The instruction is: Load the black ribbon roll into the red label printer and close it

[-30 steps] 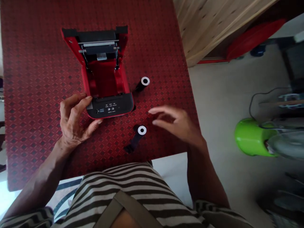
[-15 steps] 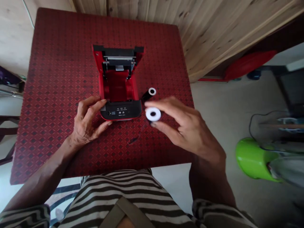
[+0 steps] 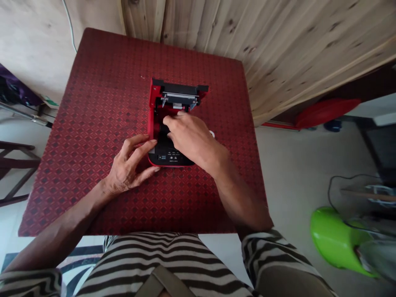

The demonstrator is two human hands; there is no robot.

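Observation:
A red and black label printer (image 3: 173,159) stands on the table with its lid (image 3: 179,88) raised. My left hand (image 3: 130,165) grips the front left corner, fingers on the top panel and thumb at the front edge. Inside the paper bay, my right hand (image 3: 193,138) is closed around a black roll (image 3: 163,133). Only the roll's left part shows, as my fingers and the back of my hand cover the rest. Beyond my right hand peeks the white end of a second roll (image 3: 212,134), beside the printer.
The table (image 3: 93,165) has a red patterned cover and stands against a wooden plank wall (image 3: 210,29). On the floor at right lies a green bucket (image 3: 334,239) near a dark cable. A dark wooden stool (image 3: 18,165) stands at left.
My right hand has carried the black roll from beside the printer leftward and into its bay. My left hand keeps its hold on the corner. The whole view has shifted slightly.

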